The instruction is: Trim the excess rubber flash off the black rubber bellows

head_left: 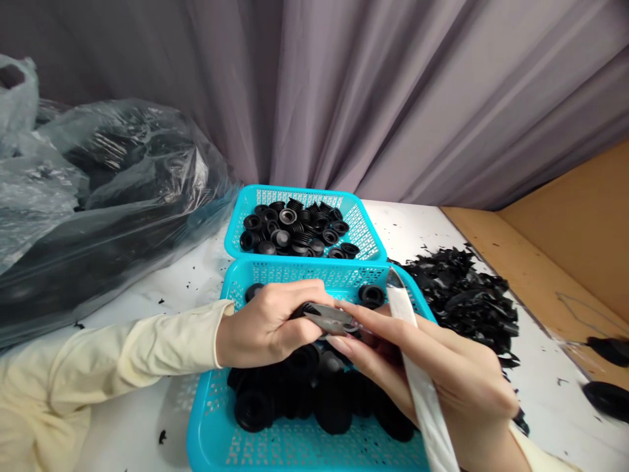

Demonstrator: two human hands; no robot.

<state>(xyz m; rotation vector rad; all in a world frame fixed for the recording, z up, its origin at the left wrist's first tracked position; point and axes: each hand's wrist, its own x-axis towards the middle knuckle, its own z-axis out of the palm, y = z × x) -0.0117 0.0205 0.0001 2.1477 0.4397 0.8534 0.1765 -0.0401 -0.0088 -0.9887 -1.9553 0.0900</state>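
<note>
My left hand (282,321) pinches a small black ribbed rubber part (309,309) over the near turquoise basket (201,406). My right hand (442,367) is closed around metal snips (331,319), whose blades lie against that part beside my left fingertips. A white-wrapped strip with a metal tip (417,367) runs along the right hand; how it joins the blades is hidden by the fingers. Beneath both hands, several black round rubber parts (333,406) lie in the near basket.
Behind, a second turquoise basket (371,229) holds many ribbed black rubber plugs (297,229). To the right lies a heap of black rubber scraps (462,295) beside a cardboard panel (574,242). A large clear plastic bag (132,177) with black contents fills the left. A grey curtain (319,85) hangs behind.
</note>
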